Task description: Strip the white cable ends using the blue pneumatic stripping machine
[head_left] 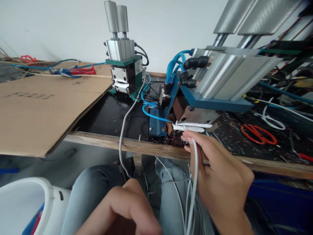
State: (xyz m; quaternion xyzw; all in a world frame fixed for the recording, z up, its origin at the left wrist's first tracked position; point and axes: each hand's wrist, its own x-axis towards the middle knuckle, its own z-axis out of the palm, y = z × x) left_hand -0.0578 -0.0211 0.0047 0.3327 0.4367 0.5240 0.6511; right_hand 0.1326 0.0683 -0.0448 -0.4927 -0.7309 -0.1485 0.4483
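White cable [194, 153] sits pinched in the right hand's [220, 173] grip, its end at the blue machine's [210, 102] mouth just ahead; feeding it straight seems best. Left hand [127, 209] rests curled, holding nothing visible.

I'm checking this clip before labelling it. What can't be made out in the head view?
- Left hand: cut off by the bottom edge; what it holds is unclear.
- White wire end: hidden inside the blue machine.
- Right hand fingertips: partly behind the wire.
- White bin contents: cropped by the frame corner.
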